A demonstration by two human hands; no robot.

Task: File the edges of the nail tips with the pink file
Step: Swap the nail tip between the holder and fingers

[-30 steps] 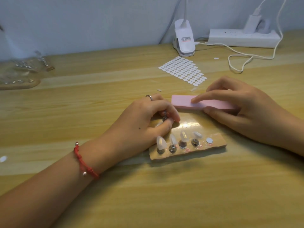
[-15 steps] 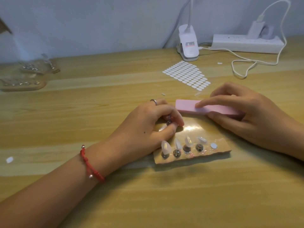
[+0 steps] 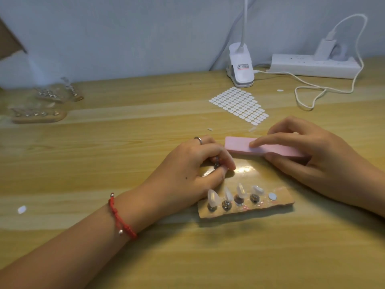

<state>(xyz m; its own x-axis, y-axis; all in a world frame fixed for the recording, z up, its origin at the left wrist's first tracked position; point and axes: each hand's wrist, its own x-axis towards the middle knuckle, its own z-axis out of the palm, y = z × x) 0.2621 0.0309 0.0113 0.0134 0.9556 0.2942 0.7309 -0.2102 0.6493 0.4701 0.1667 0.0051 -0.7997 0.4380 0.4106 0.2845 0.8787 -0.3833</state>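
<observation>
Curled left hand (image 3: 187, 174) pinches a metal peg (image 3: 216, 165); right hand (image 3: 318, 163) grips the pink file (image 3: 237, 143).

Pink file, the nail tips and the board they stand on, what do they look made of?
Pink file: likely a foam block with a fine abrasive skin; thick, matte, soft-edged.
Nail tips: clear to milky plastic, glossy, light shows through.
Board: tan, rough-edged, matte; perhaps wood or cork, hard to tell.
Studs under the tips: shiny metal, by their glints.

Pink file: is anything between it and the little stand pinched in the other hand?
Nothing visible. The pink file, held by the right hand, ends right beside the left hand pinching the stand.
</observation>
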